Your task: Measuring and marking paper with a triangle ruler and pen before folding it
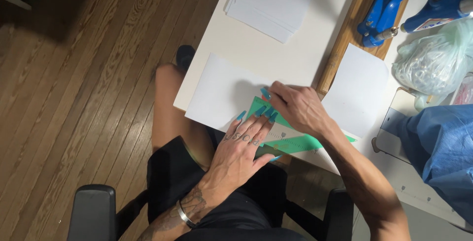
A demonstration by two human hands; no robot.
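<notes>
1. Left hand: palm down, fingers spread and flat, pressing on a green set square. Nothing is clasped; the hand is released and bears down only. A metal bangle sits at the wrist.
2. Right hand: laid over the upper part of the set square, fingers curled loosely with the tips at its top corner. Whether they pinch the edge or merely rest on it, I cannot tell.
3. Set square: lies flat at the near edge of the white tabletop, partly over a white sheet and partly past it to the right. Both hands hide much of its middle.
4. White sheet: flat on the tabletop, its left corner overhanging the tabletop edge, above the person's knee.
5. Second, smaller white sheet: just right of the right hand, apart from the set square's tip.
6. Stack of white paper: far side of the tabletop, well apart from the hands.
7. Wooden board: runs diagonally between the two sheets and carries a blue metal press.
8. Clear bag of small rings and blue cloth: right edge of view.
9. Floor: wooden planks, left of the tabletop.
</notes>
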